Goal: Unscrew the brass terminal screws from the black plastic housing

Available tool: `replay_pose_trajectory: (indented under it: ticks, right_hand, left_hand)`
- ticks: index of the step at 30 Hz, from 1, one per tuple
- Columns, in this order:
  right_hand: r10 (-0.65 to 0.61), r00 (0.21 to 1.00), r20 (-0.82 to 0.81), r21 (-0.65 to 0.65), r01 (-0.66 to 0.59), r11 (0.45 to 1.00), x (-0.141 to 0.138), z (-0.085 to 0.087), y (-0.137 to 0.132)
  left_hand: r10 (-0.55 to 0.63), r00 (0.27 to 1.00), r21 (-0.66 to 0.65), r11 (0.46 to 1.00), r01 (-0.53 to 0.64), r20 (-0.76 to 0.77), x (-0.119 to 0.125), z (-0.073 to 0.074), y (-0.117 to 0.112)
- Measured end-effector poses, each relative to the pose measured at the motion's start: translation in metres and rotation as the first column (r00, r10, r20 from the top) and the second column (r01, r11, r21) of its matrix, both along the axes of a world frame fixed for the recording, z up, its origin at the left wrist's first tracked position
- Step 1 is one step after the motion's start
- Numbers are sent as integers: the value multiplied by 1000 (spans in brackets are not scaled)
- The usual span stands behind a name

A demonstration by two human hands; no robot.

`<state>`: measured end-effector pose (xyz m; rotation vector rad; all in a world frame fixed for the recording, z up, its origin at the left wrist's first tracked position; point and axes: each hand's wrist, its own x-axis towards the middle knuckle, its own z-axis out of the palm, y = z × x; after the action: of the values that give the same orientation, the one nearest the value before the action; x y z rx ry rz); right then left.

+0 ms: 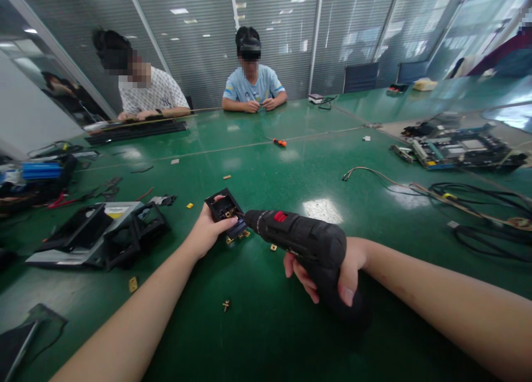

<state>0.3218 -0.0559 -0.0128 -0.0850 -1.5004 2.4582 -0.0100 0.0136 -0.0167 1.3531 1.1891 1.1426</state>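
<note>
My right hand (349, 265) is wrapped round the grip of a black cordless drill (303, 238) with a red switch on top. The drill's chuck points left, close against a small black plastic housing (226, 207) with brass parts inside. Fingers and thumb of my left hand (211, 227) grip that housing by its near left side, tilted above the green table (266, 326). Brass pieces (239, 237) show at the housing's lower edge. Whether the drill's bit touches a screw is hidden by the chuck.
Black frames (137, 232) and grey metal parts lie at left, near a brass plate (133, 284). Small screws (225, 305) sit in front. An orange screwdriver (279, 142) lies farther off. Cables (469, 204) and circuit boards (465, 146) are at right. Two people sit across the table.
</note>
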Motion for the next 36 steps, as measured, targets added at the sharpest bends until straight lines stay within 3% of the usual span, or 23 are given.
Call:
replay_pose_trajectory:
  ticks: [12,36]
  right_hand:
    - [-34,999,31,88,31,996,3,2,-3]
    - [-60,998,17,75,58,995,2,-3,-5]
  left_hand:
    - [-10,999,-1,1000,10,-34,4,3,-3]
    - [3,998,-1,1000,-4,-58,10,14,-9]
